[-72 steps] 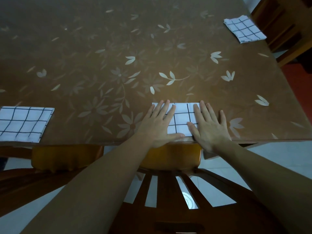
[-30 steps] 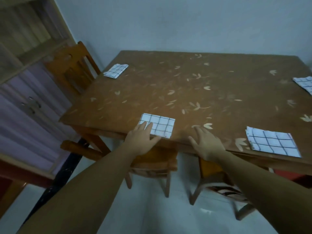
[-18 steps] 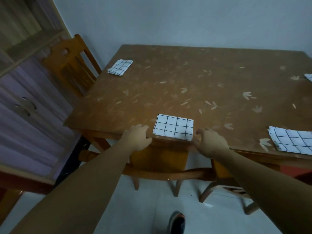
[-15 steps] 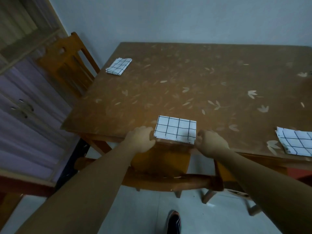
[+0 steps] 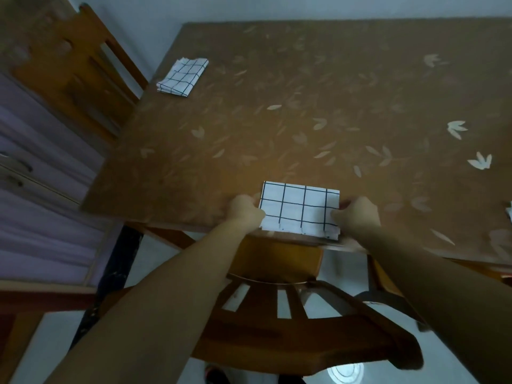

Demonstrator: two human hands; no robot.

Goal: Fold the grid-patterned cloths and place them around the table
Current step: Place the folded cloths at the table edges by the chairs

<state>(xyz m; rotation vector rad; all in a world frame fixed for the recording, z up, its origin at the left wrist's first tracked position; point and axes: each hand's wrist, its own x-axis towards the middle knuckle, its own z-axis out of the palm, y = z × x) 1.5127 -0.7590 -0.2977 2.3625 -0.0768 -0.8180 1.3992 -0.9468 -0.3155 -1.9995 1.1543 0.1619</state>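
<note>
A folded grid-patterned cloth (image 5: 300, 210) is held at the near edge of the tabletop (image 5: 304, 120), directly above the seat of a wooden chair (image 5: 277, 309) pushed under that edge. The left hand (image 5: 246, 210) is curled at the cloth's left side and the right hand (image 5: 356, 214) at its right side. The fingers of both hands are drawn together and appear to pinch the cloth's short edges, though the fingertips themselves are hidden, so a firm pinch cannot be told from a light touch. The cloth lies flat, its near edge just at the rim of the tabletop, with layered edges showing at its near right corner.

Far beyond the left fingers, at the far left corner of the tabletop, a second folded cloth (image 5: 182, 76) is laid beside another chair (image 5: 83, 65). Well to the right of the right fingers, a sliver of white (image 5: 509, 212) is seen at the frame's edge; it may be a third cloth, but too little is shown to be sure.

The task is judged to be well along: at least two places are set, and the folding of the cloth in hand looks finished. What appears left is its final squaring and release. Whether further places or unfolded cloths remain cannot be told, since the rest of the tabletop is out of view.
</note>
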